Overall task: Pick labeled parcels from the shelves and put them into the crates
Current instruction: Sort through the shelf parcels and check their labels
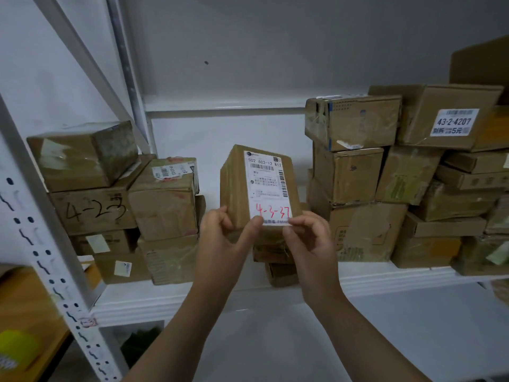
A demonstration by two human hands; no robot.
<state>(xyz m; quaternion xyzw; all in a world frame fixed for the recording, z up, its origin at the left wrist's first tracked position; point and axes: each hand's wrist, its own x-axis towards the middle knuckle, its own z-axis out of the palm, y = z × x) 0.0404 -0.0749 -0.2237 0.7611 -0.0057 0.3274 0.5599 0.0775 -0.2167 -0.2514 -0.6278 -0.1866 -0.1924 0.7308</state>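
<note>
Across the whole view, a white metal shelf [385, 279] is carrying cardboard boxes. Filling its right side, a tall heap of worn boxes [358, 172] is leaning together, and a box near the top [440, 117] is bearing a printed tag reading 43-2-4207. On the left side a lower stack [162, 205] is sitting, one of its boxes [93, 208] marked 4-23 in black pen. In the gap between the two heaps, a brown cardboard parcel [237, 188] is being held upright on its short end, its faces creased. Both hands are gripping its lower end. The left hand [220, 244] is curling round the bottom left corner with the thumb pressing on the front, and the right hand [311, 241] is pinching the bottom right corner. Covering most of the parcel's front, a white shipping label [265, 183] is showing barcodes, small print and 4-3-37 handwritten in red.
</note>
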